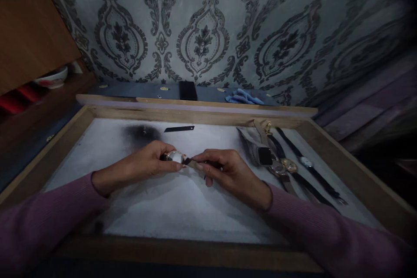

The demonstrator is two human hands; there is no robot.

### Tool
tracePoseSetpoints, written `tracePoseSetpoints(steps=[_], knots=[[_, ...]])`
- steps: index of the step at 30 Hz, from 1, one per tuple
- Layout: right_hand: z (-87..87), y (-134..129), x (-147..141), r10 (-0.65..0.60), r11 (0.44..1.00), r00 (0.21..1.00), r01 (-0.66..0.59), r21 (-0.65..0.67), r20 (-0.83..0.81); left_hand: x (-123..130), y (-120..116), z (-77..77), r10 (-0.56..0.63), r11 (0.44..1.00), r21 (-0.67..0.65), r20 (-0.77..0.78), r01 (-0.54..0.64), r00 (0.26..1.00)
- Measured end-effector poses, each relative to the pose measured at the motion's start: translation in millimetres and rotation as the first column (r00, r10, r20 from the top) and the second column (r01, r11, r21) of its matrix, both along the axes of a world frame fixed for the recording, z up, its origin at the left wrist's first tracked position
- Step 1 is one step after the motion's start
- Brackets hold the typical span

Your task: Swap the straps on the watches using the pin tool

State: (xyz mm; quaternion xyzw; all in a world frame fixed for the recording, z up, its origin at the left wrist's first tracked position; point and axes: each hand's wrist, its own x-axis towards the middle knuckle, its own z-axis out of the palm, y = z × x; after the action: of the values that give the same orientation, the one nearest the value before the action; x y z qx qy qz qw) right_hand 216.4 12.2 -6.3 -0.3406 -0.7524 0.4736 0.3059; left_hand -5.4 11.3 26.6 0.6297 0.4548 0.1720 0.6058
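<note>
A round wristwatch (175, 157) with a gold-toned rim is pinched between the thumb and fingers of my left hand (153, 158). Beside it, my right hand (224, 163) is closed on a brown watch strap (194, 164). The strap's end meets the right side of the watch case; whether it is joined there I cannot tell. Both hands are just above the white floor of a wooden-framed tray (146, 217). Beyond them lies a dark, flat blade (179, 129) with a small hole near one end.
Several watches lie at the right, among them a square black-faced one (264, 156), a gold-faced one (289, 165) and a white-faced one (306, 161). Behind the tray rim are a black phone-like slab (188, 90) and a blue cloth (244, 96). A bowl (52, 78) stands on the left shelf.
</note>
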Motion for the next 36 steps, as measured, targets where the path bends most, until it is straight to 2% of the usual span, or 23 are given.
tracePoseSetpoints(steps=[3, 6, 12, 22, 29, 36], knots=[[2.8, 0, 1, -0.015, 1.000, 1.000, 0.015, -0.003, 0.010, -1, 1, -2.6, -0.017, 1.000, -0.002, -0.010, 0.017, 1.000], [8.0, 1, 1, -0.030, 0.998, 0.999, 0.028, 0.050, 0.041, -3, 1, -4.8, -0.036, 0.999, -0.001, -0.008, 0.036, 0.999], [14.9, 4, 4, -0.065, 0.989, 0.981, 0.040, 0.139, 0.181, -6, 2, -5.6, -0.051, 0.999, -0.002, -0.022, 0.051, 0.998], [15.8, 9, 6, -0.092, 0.968, 0.870, -0.036, 0.248, 0.484, -8, 4, -7.1, -0.071, 0.997, 0.033, -0.092, 0.075, 0.993], [16.3, 8, 5, -0.087, 0.950, 0.821, -0.102, 0.295, 0.565, -7, 3, -3.6, -0.071, 0.997, 0.008, -0.117, 0.072, 0.991], [14.6, 8, 4, -0.145, 0.943, 0.801, -0.066, 0.326, 0.581, -7, 2, -3.0, -0.097, 0.995, -0.011, -0.120, 0.097, 0.988]])
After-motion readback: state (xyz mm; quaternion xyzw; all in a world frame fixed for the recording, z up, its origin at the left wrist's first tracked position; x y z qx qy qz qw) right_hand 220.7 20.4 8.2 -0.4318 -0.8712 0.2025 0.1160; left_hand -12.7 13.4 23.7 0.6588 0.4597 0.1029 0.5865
